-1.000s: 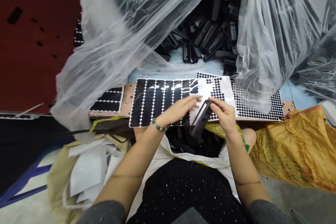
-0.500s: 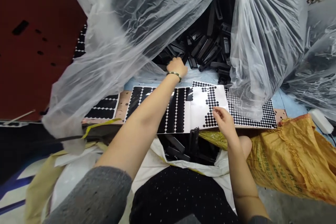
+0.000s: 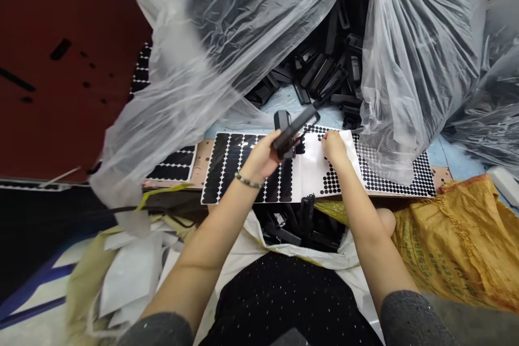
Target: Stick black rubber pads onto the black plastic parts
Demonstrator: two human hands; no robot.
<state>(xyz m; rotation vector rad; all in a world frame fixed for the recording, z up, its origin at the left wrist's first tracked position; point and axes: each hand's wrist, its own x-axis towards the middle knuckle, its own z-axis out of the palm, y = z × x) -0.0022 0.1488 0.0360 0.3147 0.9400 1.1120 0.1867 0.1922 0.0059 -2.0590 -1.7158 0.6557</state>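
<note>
My left hand (image 3: 263, 158), with a beaded bracelet at the wrist, grips black plastic parts (image 3: 295, 131), two of them crossing each other, above the sticker sheets. Beneath it lies a sheet of black stickers in scalloped columns (image 3: 231, 165). My right hand (image 3: 334, 146) has its fingers pinched together at the white sheet with small black dots (image 3: 312, 170); anything between the fingertips is too small to make out. A second dotted sheet (image 3: 399, 175) lies partly under that one, to the right.
Behind the sheets is a pile of black parts (image 3: 324, 73) between clear plastic bags (image 3: 421, 48). An open white sack (image 3: 348, 257) with black parts sits at my lap. A yellow woven sack (image 3: 454, 243) is at right, a red-brown board (image 3: 48, 102) at left.
My left hand has come back from the pile toward me, now with black parts in it. My right hand has moved up the dotted sheet and its fingers have closed. The view has shifted slightly.
</note>
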